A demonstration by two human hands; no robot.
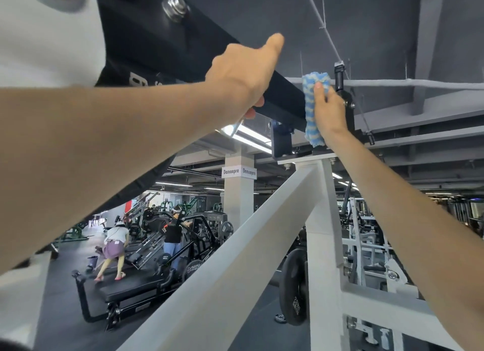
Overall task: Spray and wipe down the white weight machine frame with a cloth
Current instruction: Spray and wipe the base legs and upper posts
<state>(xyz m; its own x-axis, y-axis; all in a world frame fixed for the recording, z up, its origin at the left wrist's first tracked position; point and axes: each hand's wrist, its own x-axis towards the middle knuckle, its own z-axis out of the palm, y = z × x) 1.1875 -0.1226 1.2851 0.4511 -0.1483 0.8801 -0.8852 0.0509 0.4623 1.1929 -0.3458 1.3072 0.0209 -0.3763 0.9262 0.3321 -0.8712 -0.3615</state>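
Observation:
Both my arms reach up to the top of the weight machine. My right hand presses a blue-and-white cloth against the end of the black top beam. My left hand grips the same black beam further left, thumb pointing up along it. Below runs the white frame, a slanted bar meeting an upright post under a bolted plate. No spray bottle is visible.
A black pulley bracket and a cable sit just right of the cloth. A weight plate hangs beside the post. Two people work at black machines on the floor at lower left. A white pillar stands behind.

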